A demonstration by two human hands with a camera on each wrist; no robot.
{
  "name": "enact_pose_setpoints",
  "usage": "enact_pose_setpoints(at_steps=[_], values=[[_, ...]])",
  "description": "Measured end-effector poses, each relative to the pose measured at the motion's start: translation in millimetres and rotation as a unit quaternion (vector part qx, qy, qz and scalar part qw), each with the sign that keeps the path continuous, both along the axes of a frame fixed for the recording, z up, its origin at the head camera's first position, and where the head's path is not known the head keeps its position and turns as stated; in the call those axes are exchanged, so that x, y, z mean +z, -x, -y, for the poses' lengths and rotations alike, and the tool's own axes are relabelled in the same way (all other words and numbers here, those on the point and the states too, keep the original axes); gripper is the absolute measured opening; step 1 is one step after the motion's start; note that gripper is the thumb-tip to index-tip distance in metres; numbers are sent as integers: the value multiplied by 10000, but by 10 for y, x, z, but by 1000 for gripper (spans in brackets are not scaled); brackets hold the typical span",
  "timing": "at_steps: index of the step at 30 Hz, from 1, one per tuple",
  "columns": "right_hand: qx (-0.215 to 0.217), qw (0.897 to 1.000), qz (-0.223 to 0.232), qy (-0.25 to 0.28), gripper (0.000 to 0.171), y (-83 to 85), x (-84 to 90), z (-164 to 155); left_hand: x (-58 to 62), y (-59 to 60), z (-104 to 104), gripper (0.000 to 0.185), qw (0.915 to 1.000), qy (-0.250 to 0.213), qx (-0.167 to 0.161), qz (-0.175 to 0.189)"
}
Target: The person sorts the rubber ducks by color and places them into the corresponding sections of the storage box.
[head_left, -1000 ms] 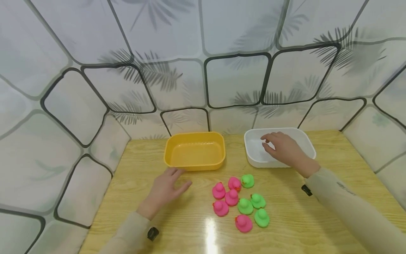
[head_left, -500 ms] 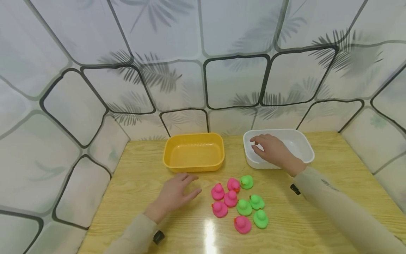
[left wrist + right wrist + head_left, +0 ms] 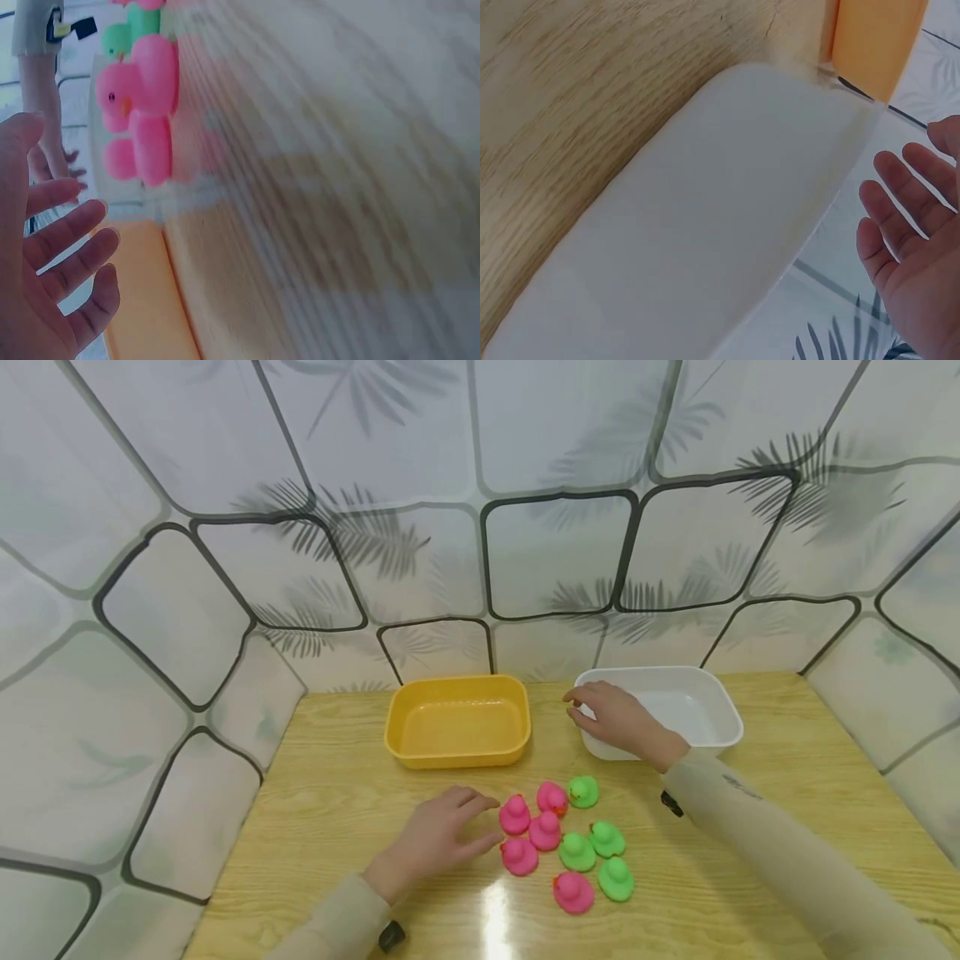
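Several pink rubber ducks (image 3: 519, 857) and several green rubber ducks (image 3: 616, 880) are grouped on the wooden table. My left hand (image 3: 438, 833) is just left of the nearest pink ducks, fingers and thumb spread apart and holding nothing. In the left wrist view, its relaxed fingers (image 3: 79, 259) stand clear of a pink duck (image 3: 154, 146). My right hand (image 3: 622, 720) hovers over the left end of the white tub (image 3: 701, 714), fingertips reaching past its rim. The right wrist view shows that hand (image 3: 919, 232) loosely bent, with nothing in it.
A yellow tub (image 3: 457, 762) stands at the back, left of the white one, with a gap between them. Behind both rises a patterned fabric wall (image 3: 558, 556), which also closes off the sides. Light glares on the table (image 3: 450, 910) near the front.
My left hand has moved right and nearer, from beside the yellow tub to the pink ducks. My right hand has shifted left across the white tub. The ducks have stayed put.
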State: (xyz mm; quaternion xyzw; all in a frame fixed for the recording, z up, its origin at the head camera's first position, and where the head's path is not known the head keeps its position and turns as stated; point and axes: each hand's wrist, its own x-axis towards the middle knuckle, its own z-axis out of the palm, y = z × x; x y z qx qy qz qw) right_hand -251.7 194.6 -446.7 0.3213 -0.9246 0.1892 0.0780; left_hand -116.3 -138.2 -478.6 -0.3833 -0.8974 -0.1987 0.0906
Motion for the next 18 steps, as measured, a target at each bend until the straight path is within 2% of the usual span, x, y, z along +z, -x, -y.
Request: enact_pose_setpoints(at_steps=[9, 15, 18], values=[[474, 9988, -8, 91, 24, 43, -95, 168, -76, -38, -174, 35, 9959, -217, -883, 1], [574, 9982, 137, 94, 26, 31, -94, 259, -59, -100, -306, 32, 9959, 76, -898, 57], [565, 9982, 207, 55, 29, 19, -72, 289, -61, -134, -364, 32, 9955, 300, -894, -33]])
